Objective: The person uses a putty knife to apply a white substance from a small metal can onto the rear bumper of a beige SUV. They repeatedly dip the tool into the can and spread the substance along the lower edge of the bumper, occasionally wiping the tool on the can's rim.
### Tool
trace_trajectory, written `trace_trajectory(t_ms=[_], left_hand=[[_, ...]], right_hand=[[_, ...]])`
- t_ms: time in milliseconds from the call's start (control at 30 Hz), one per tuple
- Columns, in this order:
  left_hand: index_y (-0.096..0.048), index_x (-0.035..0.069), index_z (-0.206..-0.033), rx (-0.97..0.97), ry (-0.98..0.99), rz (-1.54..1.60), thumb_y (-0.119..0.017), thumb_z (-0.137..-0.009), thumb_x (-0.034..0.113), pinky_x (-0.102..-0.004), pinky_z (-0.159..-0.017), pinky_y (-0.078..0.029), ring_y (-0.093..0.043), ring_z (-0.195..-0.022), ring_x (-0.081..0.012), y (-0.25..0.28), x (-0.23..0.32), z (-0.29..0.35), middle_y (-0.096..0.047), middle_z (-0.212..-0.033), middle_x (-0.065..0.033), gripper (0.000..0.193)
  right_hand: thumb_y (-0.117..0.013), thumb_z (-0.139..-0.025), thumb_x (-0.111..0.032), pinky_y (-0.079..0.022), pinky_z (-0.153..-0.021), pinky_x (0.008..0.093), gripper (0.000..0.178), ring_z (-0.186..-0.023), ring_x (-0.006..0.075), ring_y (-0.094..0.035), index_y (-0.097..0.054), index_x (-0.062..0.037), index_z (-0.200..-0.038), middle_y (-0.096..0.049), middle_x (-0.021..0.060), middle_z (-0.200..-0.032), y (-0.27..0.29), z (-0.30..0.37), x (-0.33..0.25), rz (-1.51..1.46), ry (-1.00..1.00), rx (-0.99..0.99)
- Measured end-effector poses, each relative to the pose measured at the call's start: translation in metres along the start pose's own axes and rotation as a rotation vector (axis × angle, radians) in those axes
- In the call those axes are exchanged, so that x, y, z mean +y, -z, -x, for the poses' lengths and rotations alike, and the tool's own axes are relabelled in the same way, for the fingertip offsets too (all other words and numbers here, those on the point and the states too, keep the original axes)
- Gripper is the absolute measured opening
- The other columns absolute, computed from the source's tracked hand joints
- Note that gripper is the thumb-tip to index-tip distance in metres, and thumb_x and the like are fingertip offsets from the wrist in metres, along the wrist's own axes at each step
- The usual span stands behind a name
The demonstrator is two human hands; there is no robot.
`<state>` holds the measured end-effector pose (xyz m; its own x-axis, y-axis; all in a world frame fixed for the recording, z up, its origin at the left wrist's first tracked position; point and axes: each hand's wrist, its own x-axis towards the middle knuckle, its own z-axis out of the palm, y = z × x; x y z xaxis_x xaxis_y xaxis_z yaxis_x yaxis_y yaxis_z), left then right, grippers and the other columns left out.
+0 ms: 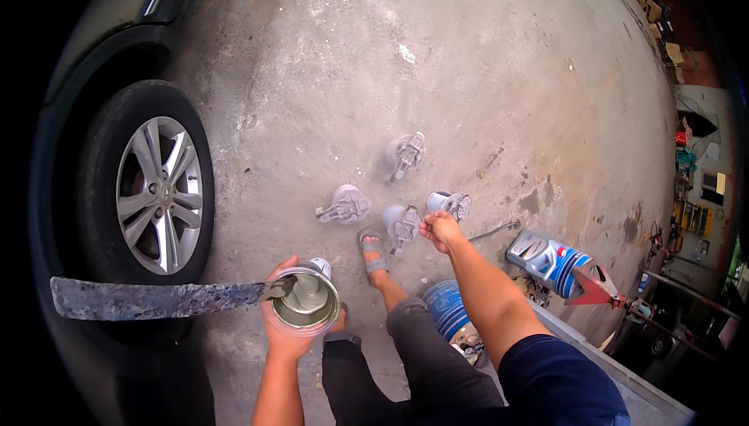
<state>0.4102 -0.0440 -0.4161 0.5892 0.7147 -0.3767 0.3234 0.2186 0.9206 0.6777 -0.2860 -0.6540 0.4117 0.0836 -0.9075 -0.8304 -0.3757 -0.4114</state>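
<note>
My left hand (282, 340) is wrapped round an open, round cup (331, 321) with a thick grey-olive substance inside. A long, flat, paint-crusted strip (156, 299) reaches over the cup's rim and extends to the left; its inner end is in the cup. Behind the cup shows a small white object (321, 265), partly hidden. Out over the floor, my right hand (441, 231) is closed with the fingertips pinched together; anything between them is too small to make out. Close to it are a small white can (438, 200) and a grey rounded part with a bracket (403, 224).
More grey bracketed parts (346, 205) lie on the concrete floor (312, 98). A car wheel (161, 192) stands at left. To the right are a blue bucket (446, 307), a grey jug (533, 254) and a red metal stand (597, 285). Cluttered shelving (694, 215) lines the far right.
</note>
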Motion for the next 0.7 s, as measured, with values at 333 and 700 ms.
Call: trace_trajectory(t_ms=[333,700], left_hand=[[-0.024,0.011,-0.143,0.137,-0.008,-0.051,-0.097,-0.052,0.038,-0.0466,-0.107,-0.04,-0.046,-0.129,-0.0321,-0.026,-0.125,-0.063,-0.042,-0.143,-0.0195,0.119],[-0.036,0.004,-0.137,0.208,-0.116,-0.051,-0.092,-0.059,0.02,-0.041,-0.107,-0.039,-0.046,-0.129,-0.028,-0.016,-0.083,-0.064,-0.046,-0.14,-0.0164,0.098]], right_hand=[[-0.063,-0.093,-0.029,-0.029,-0.114,0.0492,0.071,-0.141,0.0358,-0.03,-0.028,-0.0039,-0.15,-0.022,0.0206,-0.157,-0.086,-0.173,0.009,-0.348,-0.138,0.088],[-0.056,-0.092,-0.059,-0.041,-0.101,0.0452,0.066,-0.112,0.0265,-0.058,-0.05,-0.0103,-0.136,-0.061,0.0135,-0.124,-0.05,-0.136,-0.092,-0.142,0.009,-0.054]])
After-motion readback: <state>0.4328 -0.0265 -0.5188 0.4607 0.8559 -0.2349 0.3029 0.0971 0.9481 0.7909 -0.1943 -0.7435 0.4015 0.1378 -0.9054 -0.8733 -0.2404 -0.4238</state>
